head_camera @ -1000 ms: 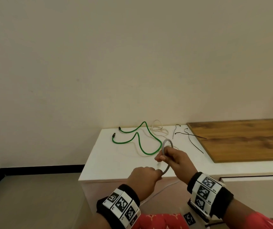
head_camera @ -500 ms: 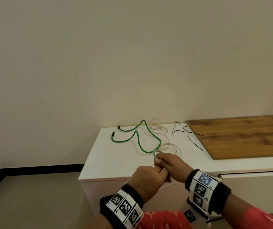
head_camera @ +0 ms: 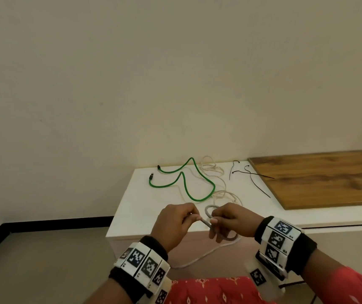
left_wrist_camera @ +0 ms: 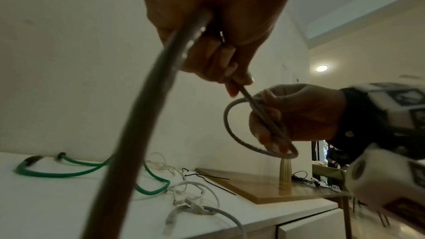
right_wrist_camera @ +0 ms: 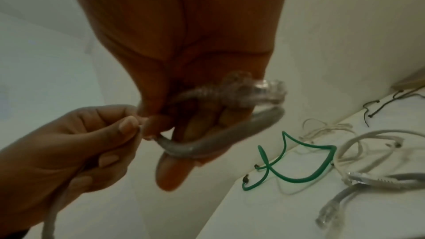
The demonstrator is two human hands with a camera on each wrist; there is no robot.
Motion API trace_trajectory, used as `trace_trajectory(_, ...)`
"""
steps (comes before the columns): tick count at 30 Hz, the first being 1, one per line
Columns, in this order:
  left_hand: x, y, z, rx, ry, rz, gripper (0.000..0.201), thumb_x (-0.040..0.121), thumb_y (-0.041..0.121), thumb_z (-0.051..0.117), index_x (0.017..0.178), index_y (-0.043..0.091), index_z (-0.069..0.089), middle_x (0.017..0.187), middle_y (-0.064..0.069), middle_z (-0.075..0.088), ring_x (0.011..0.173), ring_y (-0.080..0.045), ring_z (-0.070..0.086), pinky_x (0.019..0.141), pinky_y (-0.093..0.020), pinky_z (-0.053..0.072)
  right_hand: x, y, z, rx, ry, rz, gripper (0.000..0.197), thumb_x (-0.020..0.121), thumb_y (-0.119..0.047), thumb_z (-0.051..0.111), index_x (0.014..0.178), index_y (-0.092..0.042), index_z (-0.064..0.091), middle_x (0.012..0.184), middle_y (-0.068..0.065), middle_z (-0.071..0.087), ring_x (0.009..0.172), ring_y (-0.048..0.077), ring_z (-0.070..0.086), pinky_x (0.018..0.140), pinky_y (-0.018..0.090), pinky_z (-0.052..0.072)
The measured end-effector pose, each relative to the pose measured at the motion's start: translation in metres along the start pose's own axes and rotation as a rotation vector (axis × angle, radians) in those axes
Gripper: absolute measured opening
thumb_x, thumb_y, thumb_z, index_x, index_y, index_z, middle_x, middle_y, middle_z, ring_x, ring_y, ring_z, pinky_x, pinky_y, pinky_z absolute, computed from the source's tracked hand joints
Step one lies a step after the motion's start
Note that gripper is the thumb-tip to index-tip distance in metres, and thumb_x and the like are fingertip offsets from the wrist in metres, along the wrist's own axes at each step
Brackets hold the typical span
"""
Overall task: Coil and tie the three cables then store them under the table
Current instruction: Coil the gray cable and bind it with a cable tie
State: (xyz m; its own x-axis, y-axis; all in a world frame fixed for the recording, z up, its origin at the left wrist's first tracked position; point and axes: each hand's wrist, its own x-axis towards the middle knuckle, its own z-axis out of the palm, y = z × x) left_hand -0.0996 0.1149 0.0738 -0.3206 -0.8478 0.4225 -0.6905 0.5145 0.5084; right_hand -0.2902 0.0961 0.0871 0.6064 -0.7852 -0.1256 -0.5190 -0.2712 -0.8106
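Wall point(head_camera: 175, 73) fills most of my head view, pale and bare, with floor point(head_camera: 44, 260) below it to the left. Against the wall stands the white counter point(head_camera: 145, 216); its near edge runs just under my hands and its left end drops to open floor, so there is free room to the left and toward me. A wooden board point(head_camera: 329, 178) covers the counter's right part.

Both hands hover over the counter's near edge, close together. My right hand point(head_camera: 232, 220) has its grip curled round a small loop of the grey cable point(head_camera: 208, 210), the thumb pressing the strand where the loop crosses; from the right wrist view the clear plug end point(right_wrist_camera: 269, 88) lies against the fingers point(right_wrist_camera: 174, 170). My left hand point(head_camera: 175, 224) has its grip curled tight on the same cable just left of the loop, pinching it between thumb and forefinger. The cable's free length hangs from the left hand down past the counter front.

Behind the hands, on the counter, the green cable point(head_camera: 186, 185) lies in loose bends, touching neither hand. The thin white cable point(head_camera: 215, 172) sprawls tangled beside and partly under it. Black zip ties point(head_camera: 250, 174) lie near the board's left edge.
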Motion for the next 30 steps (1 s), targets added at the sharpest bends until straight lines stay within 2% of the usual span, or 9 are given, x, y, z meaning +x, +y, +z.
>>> trace_trajectory(3,0.002,0.002,-0.001,-0.022,0.056,0.045,0.035,0.084,0.044,0.046,0.079,0.015,0.065,0.05,0.012,0.047,0.05,-0.002,0.046,0.051,-0.016,0.028,-0.002,0.0,0.0,0.222,0.075,0.026,0.026,0.098,-0.014,0.035,0.075,-0.012,0.049,0.064,-0.002,0.068,0.044,0.007,0.061,0.045,0.017,0.048)
trace_trajectory(7,0.007,0.007,0.0,0.024,0.106,0.122,0.05,0.079,0.055,0.031,0.08,0.017,0.064,0.059,-0.003,0.062,0.059,-0.009,0.043,0.049,-0.018,0.028,-0.001,-0.001,0.01,0.313,0.07,0.044,0.034,0.1,-0.019,0.028,0.079,-0.011,0.054,0.04,-0.003,0.059,0.029,0.006,0.043,0.033,0.016,0.033)
trace_trajectory(12,0.014,0.009,0.0,-0.011,0.137,0.015,0.051,0.073,0.06,0.034,0.071,0.017,0.061,0.055,-0.003,0.06,0.048,-0.01,0.041,0.052,-0.025,0.033,-0.003,-0.011,0.016,0.526,0.081,0.014,0.057,0.093,-0.046,0.025,0.073,-0.005,0.059,0.032,-0.006,0.036,0.027,0.005,0.024,0.033,0.013,0.023)
trace_trajectory(16,0.02,0.01,-0.006,-0.33,0.171,-0.156,0.033,0.082,0.036,0.062,0.058,0.019,0.047,0.042,0.007,0.039,0.039,-0.007,0.035,0.043,-0.022,0.031,-0.003,-0.013,0.014,0.741,0.139,0.023,0.041,0.093,-0.034,0.036,0.067,-0.008,0.053,0.035,-0.008,0.028,0.029,0.004,0.018,0.033,0.011,0.019)
trace_trajectory(18,0.018,0.002,-0.01,-0.61,0.154,-0.302,0.031,0.089,0.022,0.056,0.061,0.013,0.046,0.037,0.009,0.035,0.03,-0.008,0.034,0.035,-0.02,0.029,-0.002,-0.011,0.004,0.894,0.179,0.046,0.041,0.095,-0.027,0.032,0.064,-0.01,0.051,0.033,-0.009,0.027,0.026,0.003,0.018,0.033,0.011,0.016)
trace_trajectory(22,0.002,-0.012,-0.013,-0.836,0.103,-0.351,0.02,0.09,0.013,0.051,0.07,0.01,0.051,0.042,0.011,0.034,0.035,-0.004,0.023,0.035,-0.014,0.021,-0.01,-0.015,-0.02,1.179,0.138,-0.048,0.023,0.071,-0.03,0.052,0.054,-0.014,0.053,0.03,-0.01,0.027,0.025,0.004,0.015,0.032,0.014,0.017)
trace_trajectory(26,0.003,-0.019,-0.002,-0.744,0.182,-0.322,0.028,0.095,0.015,0.044,0.076,0.014,0.065,0.048,0.011,0.035,0.041,-0.006,0.023,0.039,-0.014,0.02,-0.016,-0.022,-0.035,1.339,0.077,-0.199,0.027,0.05,-0.025,0.079,0.056,-0.015,0.055,0.037,-0.008,0.017,0.033,0.01,0.008,0.03,0.017,0.022)
trace_trajectory(28,0.007,-0.015,0.006,-0.559,0.196,-0.255,0.026,0.094,0.021,0.047,0.076,0.019,0.067,0.041,0.008,0.04,0.041,-0.007,0.028,0.042,-0.015,0.025,-0.017,-0.028,-0.039,1.385,0.108,-0.269,0.024,0.053,-0.022,0.079,0.058,-0.015,0.057,0.04,-0.007,0.017,0.034,0.009,0.01,0.031,0.017,0.027)
trace_trajectory(30,0.007,-0.009,0.016,-0.348,0.175,-0.162,0.024,0.091,0.023,0.046,0.094,0.019,0.069,0.057,0.004,0.059,0.049,-0.015,0.045,0.05,-0.016,0.035,-0.016,-0.033,-0.038,1.445,0.16,-0.334,0.014,0.07,-0.021,0.067,0.061,-0.014,0.059,0.038,-0.007,0.029,0.034,0.007,0.015,0.034,0.017,0.032)
